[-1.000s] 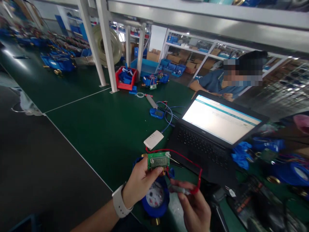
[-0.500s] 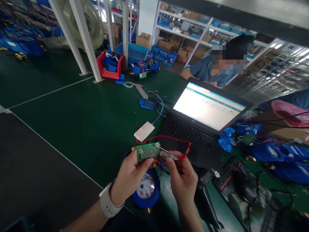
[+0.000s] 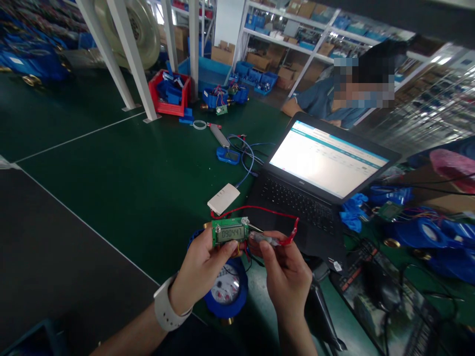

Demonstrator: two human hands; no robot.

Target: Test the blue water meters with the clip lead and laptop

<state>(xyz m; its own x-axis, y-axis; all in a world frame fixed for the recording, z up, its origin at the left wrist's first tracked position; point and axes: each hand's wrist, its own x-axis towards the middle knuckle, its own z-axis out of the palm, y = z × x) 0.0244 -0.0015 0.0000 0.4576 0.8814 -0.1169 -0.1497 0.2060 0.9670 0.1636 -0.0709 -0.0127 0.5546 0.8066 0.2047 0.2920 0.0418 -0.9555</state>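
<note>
A green circuit board (image 3: 230, 232) with a digit display faces me, its left end pinched by my left hand (image 3: 202, 264). The display reads 090447. To its right, my right hand (image 3: 287, 272) grips a grey pin probe (image 3: 264, 238) between thumb and fingers. The probe's pins point at the board's right edge, with a small gap between them. A red wire (image 3: 260, 208) loops from the probe to a white box (image 3: 223, 199). Under my left hand stands a blue water meter (image 3: 226, 289) with a round dial, partly hidden. Thin coloured wires hang below the board.
An open laptop (image 3: 297, 202) stands right of the white box. Farther right are a mouse (image 3: 382, 287) on a printed pad and several blue meters (image 3: 419, 232). A red bin (image 3: 169, 106) sits near the posts. Across the table, a person (image 3: 315, 101) sits behind the laptop.
The display's digits have changed from 260623 to 090447. My right hand and the probe have shifted slightly right, away from the board's edge. The white box's red light no longer shows.
</note>
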